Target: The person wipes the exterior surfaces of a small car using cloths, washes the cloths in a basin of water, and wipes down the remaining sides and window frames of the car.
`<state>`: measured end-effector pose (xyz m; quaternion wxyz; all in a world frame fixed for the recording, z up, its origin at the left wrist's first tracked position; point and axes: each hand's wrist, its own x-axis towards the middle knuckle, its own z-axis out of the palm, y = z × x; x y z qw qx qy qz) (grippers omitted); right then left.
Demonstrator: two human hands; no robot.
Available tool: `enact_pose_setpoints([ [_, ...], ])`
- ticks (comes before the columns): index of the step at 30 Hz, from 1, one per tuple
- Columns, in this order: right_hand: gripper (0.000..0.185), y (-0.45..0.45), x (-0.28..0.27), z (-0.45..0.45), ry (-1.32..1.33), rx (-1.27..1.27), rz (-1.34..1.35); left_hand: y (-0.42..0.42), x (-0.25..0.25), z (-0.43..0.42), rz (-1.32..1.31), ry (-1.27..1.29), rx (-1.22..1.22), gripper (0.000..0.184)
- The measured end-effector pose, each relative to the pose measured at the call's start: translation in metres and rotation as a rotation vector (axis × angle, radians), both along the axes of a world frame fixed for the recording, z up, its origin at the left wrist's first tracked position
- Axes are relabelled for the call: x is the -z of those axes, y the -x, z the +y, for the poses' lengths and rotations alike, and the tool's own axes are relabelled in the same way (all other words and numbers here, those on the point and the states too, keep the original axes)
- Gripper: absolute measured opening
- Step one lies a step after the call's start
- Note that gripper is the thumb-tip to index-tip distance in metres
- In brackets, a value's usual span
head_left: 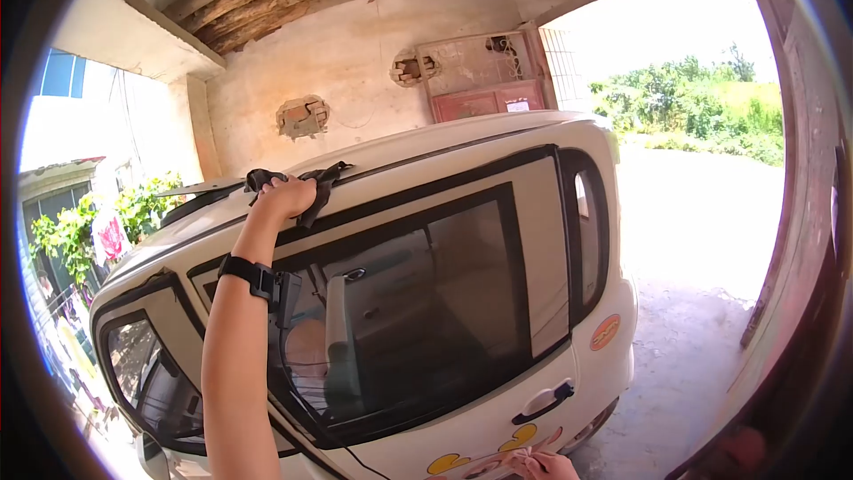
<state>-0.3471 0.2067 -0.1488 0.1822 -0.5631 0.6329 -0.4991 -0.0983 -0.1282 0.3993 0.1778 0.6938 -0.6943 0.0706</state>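
Note:
My left hand point(286, 196) is stretched up to the roof edge of a white car point(462, 138). Its fingers are closed on a dark cloth point(325, 191), which is bunched up and lies against the roof above the side window. A black strap with a small device point(251, 276) is around that wrist. Low in the view, my right hand point(544, 466) is beside the car door, near a yellow cartoon sticker point(449, 463). Its fingers are drawn together around something pale pink that I cannot make out, and the frame's bottom edge cuts the hand off.
The car's dark side window point(426, 311) and black door handle point(544, 401) face me. A thin black cable point(342, 449) hangs down along the door. Behind the car stands a worn wall point(355, 62) with a red metal gate point(484, 102). Concrete floor point(662, 320) leads outside at right.

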Motion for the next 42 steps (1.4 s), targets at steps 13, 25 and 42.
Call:
enact_pose_setpoints([
  [13,0.028,0.148,-0.046,0.1,-0.209,0.349,-0.474,0.258,-0.013,-0.074,-0.036,-0.02,0.097,0.074],
  [25,0.024,0.246,-0.017,0.05,-0.043,0.337,-0.14,0.454,-0.033,-0.071,-0.08,0.135,0.641,0.062],
  [42,0.027,0.367,-0.027,-0.016,0.005,0.372,-0.193,0.66,0.034,0.001,-0.405,0.285,0.932,0.038],
])
